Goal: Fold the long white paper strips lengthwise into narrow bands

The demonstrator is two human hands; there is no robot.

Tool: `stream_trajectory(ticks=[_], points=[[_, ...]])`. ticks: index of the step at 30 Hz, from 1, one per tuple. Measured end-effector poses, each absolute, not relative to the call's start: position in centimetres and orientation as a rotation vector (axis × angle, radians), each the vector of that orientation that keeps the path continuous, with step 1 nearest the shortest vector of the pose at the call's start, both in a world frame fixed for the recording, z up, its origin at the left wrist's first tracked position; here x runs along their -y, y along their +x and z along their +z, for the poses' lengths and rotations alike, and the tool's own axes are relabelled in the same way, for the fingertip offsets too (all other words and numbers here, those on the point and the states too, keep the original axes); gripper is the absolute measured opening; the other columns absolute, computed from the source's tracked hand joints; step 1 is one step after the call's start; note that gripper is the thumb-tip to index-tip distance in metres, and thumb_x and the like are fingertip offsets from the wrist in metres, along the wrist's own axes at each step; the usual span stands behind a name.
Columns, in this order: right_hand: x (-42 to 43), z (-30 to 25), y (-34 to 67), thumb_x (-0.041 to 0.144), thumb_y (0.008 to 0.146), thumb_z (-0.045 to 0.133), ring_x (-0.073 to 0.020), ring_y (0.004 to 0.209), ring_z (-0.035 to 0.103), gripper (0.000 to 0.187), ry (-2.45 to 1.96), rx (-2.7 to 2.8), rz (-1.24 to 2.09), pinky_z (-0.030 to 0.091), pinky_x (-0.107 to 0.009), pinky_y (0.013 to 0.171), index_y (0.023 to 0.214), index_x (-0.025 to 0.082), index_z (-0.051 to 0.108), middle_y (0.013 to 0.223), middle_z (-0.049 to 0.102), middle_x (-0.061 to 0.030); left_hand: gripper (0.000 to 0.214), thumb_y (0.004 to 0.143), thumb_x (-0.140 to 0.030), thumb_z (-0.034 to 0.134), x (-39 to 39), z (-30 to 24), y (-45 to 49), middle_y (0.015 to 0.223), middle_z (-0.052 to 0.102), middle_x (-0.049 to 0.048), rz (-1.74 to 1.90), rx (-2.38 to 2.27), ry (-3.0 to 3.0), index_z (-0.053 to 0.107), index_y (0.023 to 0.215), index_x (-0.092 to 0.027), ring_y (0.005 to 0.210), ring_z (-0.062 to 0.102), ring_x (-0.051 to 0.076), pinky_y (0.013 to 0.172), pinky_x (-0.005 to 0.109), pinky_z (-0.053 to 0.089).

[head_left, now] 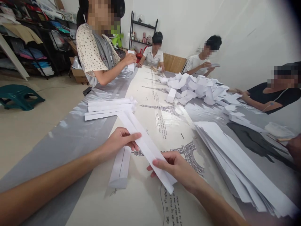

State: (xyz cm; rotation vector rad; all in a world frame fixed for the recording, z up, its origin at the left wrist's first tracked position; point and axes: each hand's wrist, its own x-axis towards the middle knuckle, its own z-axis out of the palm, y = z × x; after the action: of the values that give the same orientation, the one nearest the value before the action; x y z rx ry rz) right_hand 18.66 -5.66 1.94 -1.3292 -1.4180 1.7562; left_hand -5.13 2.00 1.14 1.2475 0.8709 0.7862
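Observation:
Slanting across the middle of the view is a long folded strip of white paper (147,146). My left hand (123,138) pinches its left edge between thumb and fingers. Lower down, my right hand (172,164) grips the same strip near its near end, thumb on top and fingers beneath. A second folded paper strip (119,169) lies on the table below my left hand, partly hidden by it. Beyond my hands, several folded strips (108,106) are laid side by side, close to the far end of the held strip.
A stack of long white sheets (240,163) lies at the right. Farther back is a heap of folded papers (197,88). The table cloth (150,128) bears tower prints. Several people sit or stand around the table; one at left (98,53) holds paper. A green stool (20,95) stands on the floor.

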Motion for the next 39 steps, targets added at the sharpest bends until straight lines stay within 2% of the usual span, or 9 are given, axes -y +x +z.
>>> stream_trajectory(ticks=[5, 10, 15, 20, 25, 32, 39], points=[[5.6, 1.7, 18.8, 0.048, 0.086, 0.077, -0.0198, 0.074, 0.075, 0.031, -1.364, 1.369, 1.752, 0.053, -0.026, 0.061, 0.085, 0.018, 0.08, 0.089, 0.08, -0.0096, 0.032, 0.085, -0.045, 0.079, -2.0, 1.1, -5.2, 0.069, 0.075, 0.007, 0.778, -0.867, 1.246, 0.078, 0.077, -0.014, 0.061, 0.067, 0.013, 0.059, 0.02, 0.053], [5.6, 2.0, 18.6, 0.044, 0.085, 0.077, -0.0173, 0.064, 0.071, 0.025, -1.388, 1.407, 1.708, 0.053, -0.027, 0.059, 0.081, 0.019, 0.081, 0.075, 0.078, -0.005, 0.026, 0.084, -0.04, 0.08, -1.5, 1.0, -5.0, 0.075, 0.075, 0.0062, 0.578, -0.765, 1.356, 0.08, 0.088, -0.014, 0.065, 0.068, 0.014, 0.062, 0.022, 0.055], [5.6, 2.2, 19.1, 0.041, 0.085, 0.078, -0.0176, 0.067, 0.072, 0.021, -1.355, 1.417, 1.8, 0.054, -0.027, 0.059, 0.086, 0.021, 0.082, 0.078, 0.079, -0.0058, 0.022, 0.08, -0.036, 0.084, -2.2, 1.0, -5.4, 0.075, 0.077, 0.0062, 0.57, -0.782, 1.339, 0.08, 0.085, -0.015, 0.068, 0.071, 0.015, 0.065, 0.021, 0.057], [5.5, 2.4, 19.2, 0.041, 0.086, 0.077, -0.0176, 0.065, 0.071, 0.021, -1.355, 1.389, 1.789, 0.053, -0.026, 0.055, 0.082, 0.021, 0.082, 0.077, 0.078, -0.0057, 0.022, 0.08, -0.035, 0.084, -2.2, 0.8, -5.3, 0.082, 0.079, 0.0083, 0.605, -0.822, 1.256, 0.08, 0.089, -0.014, 0.075, 0.074, 0.016, 0.07, 0.021, 0.059], [5.6, 2.5, 19.0, 0.039, 0.086, 0.077, -0.0149, 0.059, 0.068, 0.02, -1.362, 1.434, 1.774, 0.05, -0.024, 0.054, 0.081, 0.02, 0.083, 0.07, 0.076, -0.0046, 0.026, 0.08, -0.037, 0.084, -1.4, 0.8, -4.8, 0.078, 0.078, 0.0081, 0.54, -0.802, 1.274, 0.079, 0.087, -0.013, 0.062, 0.071, 0.015, 0.061, 0.022, 0.06], [5.4, 2.5, 19.4, 0.041, 0.085, 0.078, -0.0171, 0.067, 0.071, 0.02, -1.315, 1.399, 1.817, 0.054, -0.028, 0.059, 0.086, 0.021, 0.082, 0.079, 0.078, -0.0056, 0.022, 0.074, -0.026, 0.088, -1.9, 0.7, -5.1, 0.078, 0.078, 0.0082, 0.565, -0.82, 1.269, 0.079, 0.09, -0.013, 0.073, 0.075, 0.018, 0.068, 0.023, 0.061], [5.2, 2.5, 19.7, 0.042, 0.084, 0.078, -0.018, 0.07, 0.071, 0.021, -1.32, 1.393, 1.807, 0.055, -0.03, 0.066, 0.085, 0.021, 0.082, 0.079, 0.076, -0.0042, 0.024, 0.075, -0.027, 0.087, -2.3, 0.4, -5.6, 0.083, 0.079, 0.0092, 0.586, -0.838, 1.268, 0.078, 0.092, -0.013, 0.078, 0.076, 0.02, 0.072, 0.026, 0.062]])
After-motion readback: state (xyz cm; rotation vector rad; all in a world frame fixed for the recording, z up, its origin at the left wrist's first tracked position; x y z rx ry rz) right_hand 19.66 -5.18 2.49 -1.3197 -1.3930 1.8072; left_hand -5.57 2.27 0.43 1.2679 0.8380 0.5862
